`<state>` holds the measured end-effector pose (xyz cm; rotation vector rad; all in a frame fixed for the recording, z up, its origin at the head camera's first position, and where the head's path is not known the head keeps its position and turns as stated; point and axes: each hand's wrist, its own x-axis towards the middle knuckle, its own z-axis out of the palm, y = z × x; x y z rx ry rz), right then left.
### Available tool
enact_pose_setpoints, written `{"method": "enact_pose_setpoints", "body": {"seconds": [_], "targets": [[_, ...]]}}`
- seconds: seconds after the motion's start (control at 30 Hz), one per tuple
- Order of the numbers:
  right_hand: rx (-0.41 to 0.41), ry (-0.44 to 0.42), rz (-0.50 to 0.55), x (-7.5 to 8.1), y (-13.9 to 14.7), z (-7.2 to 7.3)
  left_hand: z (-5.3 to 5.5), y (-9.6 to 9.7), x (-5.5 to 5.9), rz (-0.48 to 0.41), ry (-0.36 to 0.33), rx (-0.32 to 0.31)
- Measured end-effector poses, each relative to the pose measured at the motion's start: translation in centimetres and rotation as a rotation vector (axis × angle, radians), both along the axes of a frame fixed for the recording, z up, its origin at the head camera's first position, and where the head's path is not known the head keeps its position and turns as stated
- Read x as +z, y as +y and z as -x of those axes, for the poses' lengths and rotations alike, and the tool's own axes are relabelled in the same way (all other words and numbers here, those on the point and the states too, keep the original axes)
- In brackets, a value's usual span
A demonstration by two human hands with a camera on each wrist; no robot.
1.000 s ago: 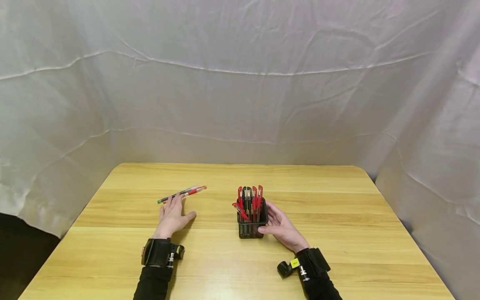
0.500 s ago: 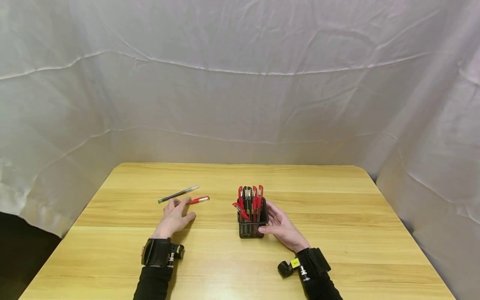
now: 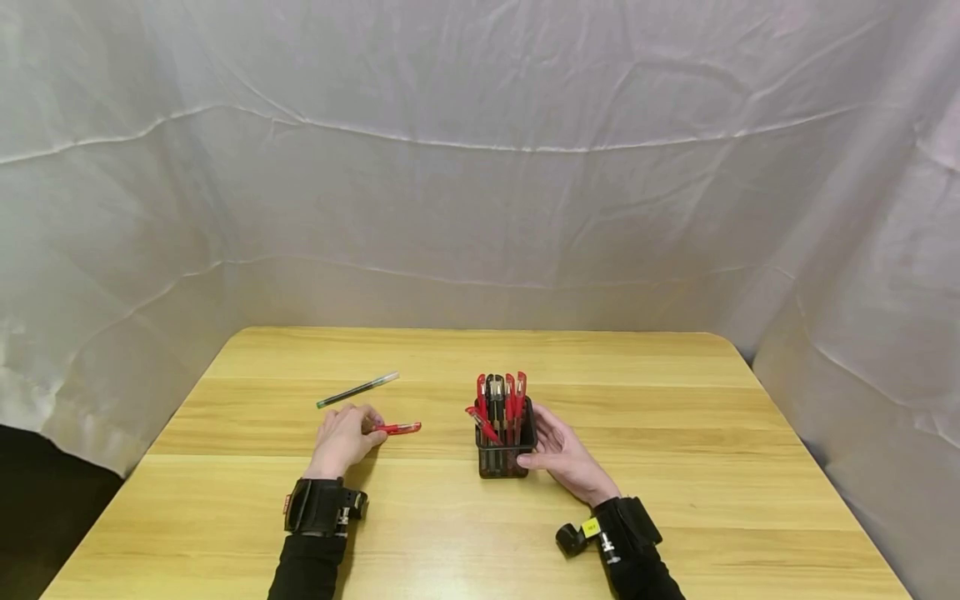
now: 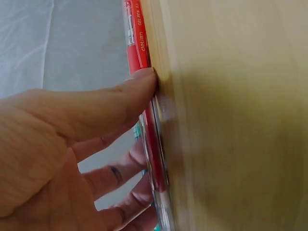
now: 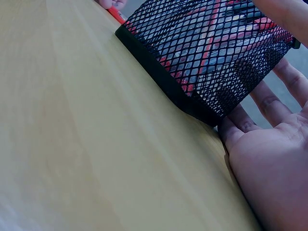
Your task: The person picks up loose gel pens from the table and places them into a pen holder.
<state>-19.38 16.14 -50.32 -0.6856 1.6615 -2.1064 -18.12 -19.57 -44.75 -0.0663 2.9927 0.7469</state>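
Observation:
My left hand (image 3: 347, 437) pinches a red gel pen (image 3: 403, 428) between thumb and fingers, low over the wooden table. The pen's red cap (image 4: 138, 48) sticks out past the thumb in the left wrist view, its clear barrel running below under the hand. On the right, my right hand (image 3: 566, 462) grips a black mesh pen holder (image 3: 491, 461), thumb at its front and fingers behind its right side. Several red and black pens (image 3: 508, 404) stand in the holder, and one red pen (image 3: 482, 423) leans out to the left.
A green-tipped clear pen (image 3: 356, 390) lies slanted on the wooden table (image 3: 645, 392), just beyond my left hand. Pale cloth (image 3: 480, 208) hangs behind the table and along both sides.
The left hand has drawn the red pen toward me, away from the green-tipped pen, and now pinches it. The green-tipped pen, right hand and holder have stayed put.

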Motion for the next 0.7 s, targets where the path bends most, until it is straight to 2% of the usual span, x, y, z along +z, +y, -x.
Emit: {"method": "enact_pose_setpoints", "body": {"seconds": [0.33,0.7], "targets": [[0.005,-0.011,0.011,-0.22,0.1,0.09,0.07,-0.13,0.03,-0.124,-0.026,0.017],[-0.003,-0.021,0.009,-0.17,0.06,0.11,-0.02,0.07,0.55,-0.178,-0.054,0.039]]}}
